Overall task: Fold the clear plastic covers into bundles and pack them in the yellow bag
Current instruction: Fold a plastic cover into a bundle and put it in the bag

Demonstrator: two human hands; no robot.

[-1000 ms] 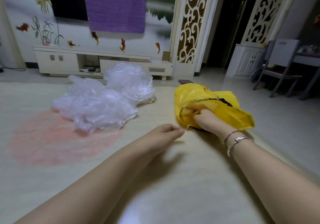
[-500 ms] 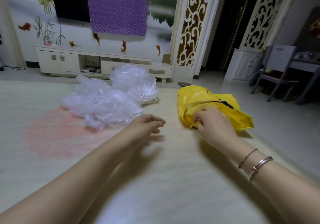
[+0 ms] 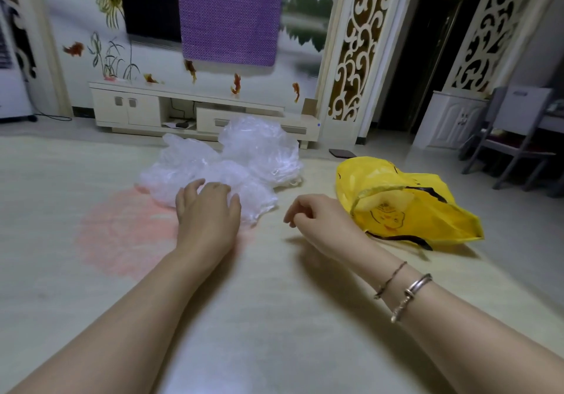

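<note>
A heap of crumpled clear plastic covers (image 3: pixel 244 161) lies on the pale rug ahead of me. My left hand (image 3: pixel 207 210) rests palm down on the near edge of that heap, fingers spread and slightly bent over the plastic. The yellow bag (image 3: pixel 406 204) lies on its side to the right, mouth facing me, with a handle loop standing up. Just left of the bag's mouth, my right hand (image 3: pixel 317 213) hovers with loosely curled fingers and holds nothing. Bracelets circle my right wrist.
The rug (image 3: pixel 274 317) has a faded pink patch (image 3: pixel 122 235) at left. A low white TV cabinet (image 3: pixel 146 110) runs along the back wall. A small dark flat object (image 3: pixel 341 152) lies behind the bag. A grey chair (image 3: pixel 515 137) stands at right.
My right hand has come out of the yellow bag and moved left, away from it. My left hand has reached forward onto the plastic heap.
</note>
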